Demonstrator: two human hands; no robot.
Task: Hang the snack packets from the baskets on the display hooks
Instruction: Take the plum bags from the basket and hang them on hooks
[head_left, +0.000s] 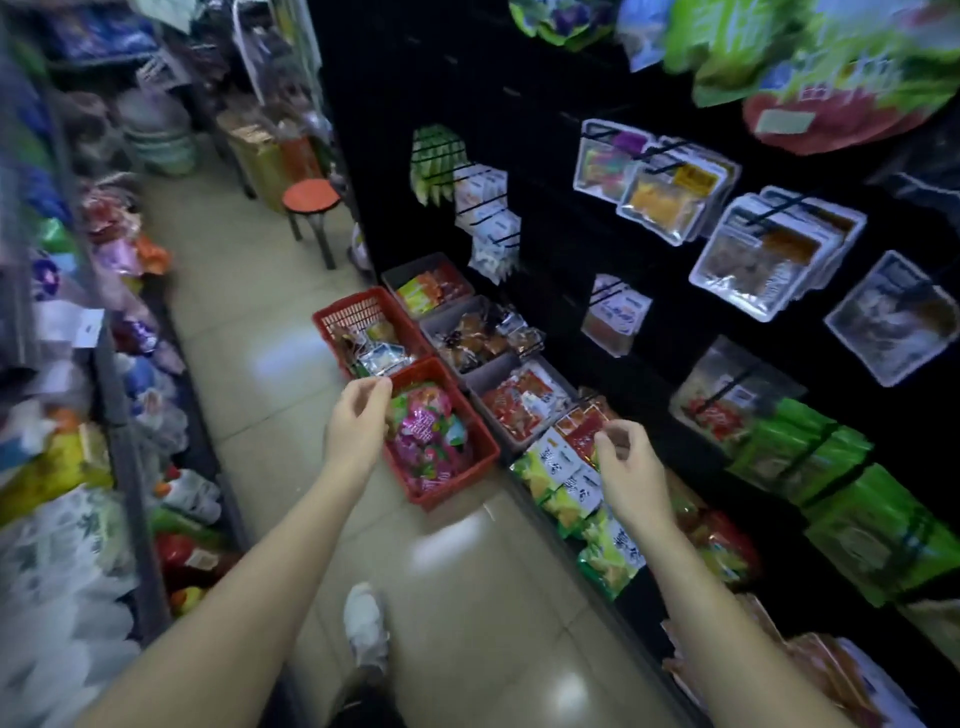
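my left hand (358, 423) hangs with its fingers loosely curled and nothing in them, just over the rim of the near red basket (447, 496), where the pink snack packets (426, 436) lie heaped. my right hand (631, 470) is just as slack and, as far as i can see, empty. it is out over the green-and-white packets (561, 483) on the low shelf, not over a basket. i think the heap is the first risk: if i pinch one glossy packet from the pile, its neighbours may slide over the rim onto the floor tiles (270, 322). my right hand could also brush the shelf packets loose on its way across. beyond lies the far red basket (358, 312), also holding packets. the display hooks (779, 205) are black against a black panel (545, 234) in dim light, so i could miss a packet's hang hole or nudge a hung packet off.
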